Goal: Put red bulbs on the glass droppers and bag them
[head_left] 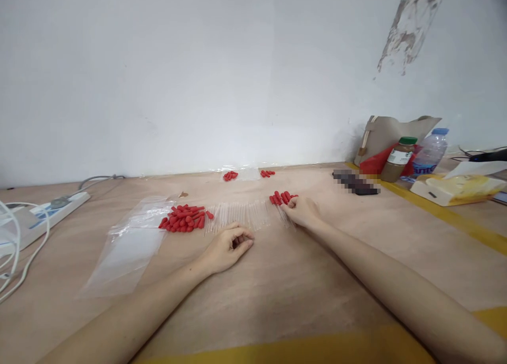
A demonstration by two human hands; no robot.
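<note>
My left hand (229, 246) rests on the table with its fingers loosely curled and the thumb near the index fingertip; nothing shows between them. Just beyond it lies a row of thin clear tubes (237, 214). To the left of the row is a pile of red rubber bulbs (182, 219). My right hand (303, 212) is closed, thumb and fingers pinched at a group of red-capped droppers (280, 197). Their clear stems point toward me below the fingertips. Exactly what the pinch holds is partly hidden by the fingers.
A clear plastic bag (130, 253) lies at the left, near a white power strip (59, 216) with cables. Small red bulb groups (230, 176) lie by the wall. At the right stand a green-capped bottle (399, 158), a water bottle (431, 152) and a tissue pack (455, 188).
</note>
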